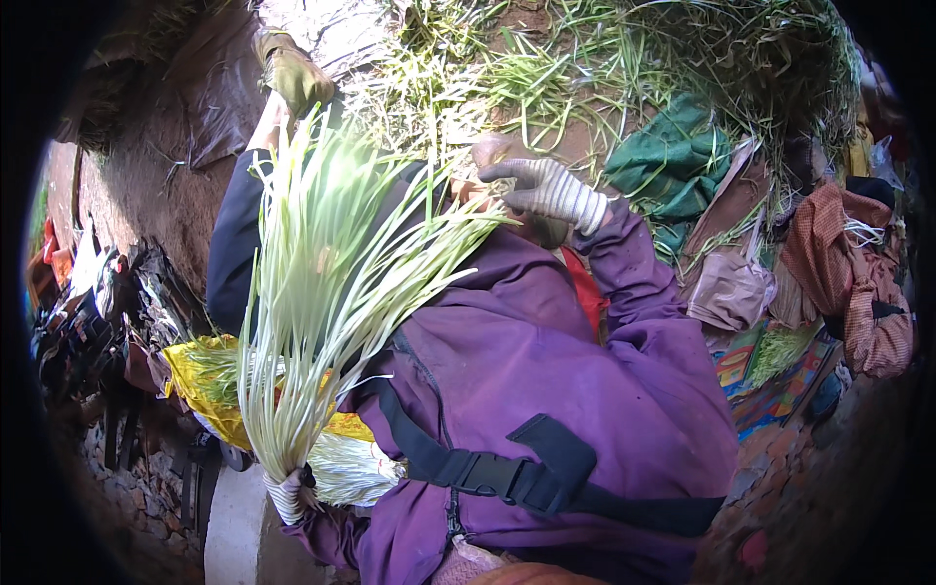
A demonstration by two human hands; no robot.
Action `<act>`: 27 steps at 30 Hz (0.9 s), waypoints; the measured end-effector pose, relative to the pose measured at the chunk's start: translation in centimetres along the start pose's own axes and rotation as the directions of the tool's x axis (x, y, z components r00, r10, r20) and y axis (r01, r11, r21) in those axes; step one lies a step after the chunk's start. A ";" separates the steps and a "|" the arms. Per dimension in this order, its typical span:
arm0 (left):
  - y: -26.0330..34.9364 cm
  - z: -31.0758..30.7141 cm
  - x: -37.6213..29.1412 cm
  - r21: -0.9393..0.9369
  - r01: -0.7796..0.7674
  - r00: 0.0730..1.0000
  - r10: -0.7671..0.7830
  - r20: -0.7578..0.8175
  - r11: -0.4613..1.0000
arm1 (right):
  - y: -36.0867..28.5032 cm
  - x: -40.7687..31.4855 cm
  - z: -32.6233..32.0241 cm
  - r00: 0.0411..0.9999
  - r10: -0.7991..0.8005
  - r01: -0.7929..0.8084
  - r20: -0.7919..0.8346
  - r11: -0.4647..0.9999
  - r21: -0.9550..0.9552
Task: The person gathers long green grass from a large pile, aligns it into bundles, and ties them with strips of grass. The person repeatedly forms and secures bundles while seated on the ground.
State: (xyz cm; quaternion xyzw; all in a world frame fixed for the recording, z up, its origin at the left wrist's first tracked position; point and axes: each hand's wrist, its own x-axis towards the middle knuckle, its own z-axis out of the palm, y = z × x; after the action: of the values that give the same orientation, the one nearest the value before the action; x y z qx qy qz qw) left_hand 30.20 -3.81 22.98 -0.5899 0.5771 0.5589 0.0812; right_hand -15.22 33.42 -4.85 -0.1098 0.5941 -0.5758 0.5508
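Observation:
My left hand [287,496], in a striped glove, is closed around the narrow base of a large bunch of pale green-white, chive-like leaves [322,292]. The leaves fan upward across my lap and the dark clothing beside it. My right hand [552,189], in a grey and white striped glove, is raised near the loose leaf tips on the right, its thumb and index finger apart and nothing visible between them. Another bundle of pale leaves [355,468] lies beside my left wrist, partly hidden by the held bunch.
Another person's gloved hand [296,77] rests at upper left. Loose green leaves [526,80] litter the ground ahead. A green cloth or sack [669,157] and checked cloth [826,234] lie right. A yellow bag [212,409] and a pale block [234,519] are at lower left.

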 end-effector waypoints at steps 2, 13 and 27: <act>0.0 0.1 0.0 -0.016 -0.012 1.000 0.012 0.000 1.000 | -0.1 -0.1 1.0 0.983 -0.184 0.173 -0.011 0.943 -0.283; -1.4 -0.7 0.1 -0.015 0.050 0.999 -0.050 -0.010 0.999 | 3.4 1.3 1.9 0.930 -0.324 0.199 -0.173 0.841 -0.503; -0.8 0.7 0.5 -0.030 0.051 0.999 -0.051 0.002 0.998 | 2.7 3.2 -0.9 0.917 -0.287 0.056 -0.278 0.781 -0.622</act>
State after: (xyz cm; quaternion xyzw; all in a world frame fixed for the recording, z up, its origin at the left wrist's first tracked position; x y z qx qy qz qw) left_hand 30.23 -3.28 21.96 -0.6053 0.5533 0.5657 0.0870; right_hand -15.76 32.25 -8.94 -0.2270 0.8230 -0.4156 0.3137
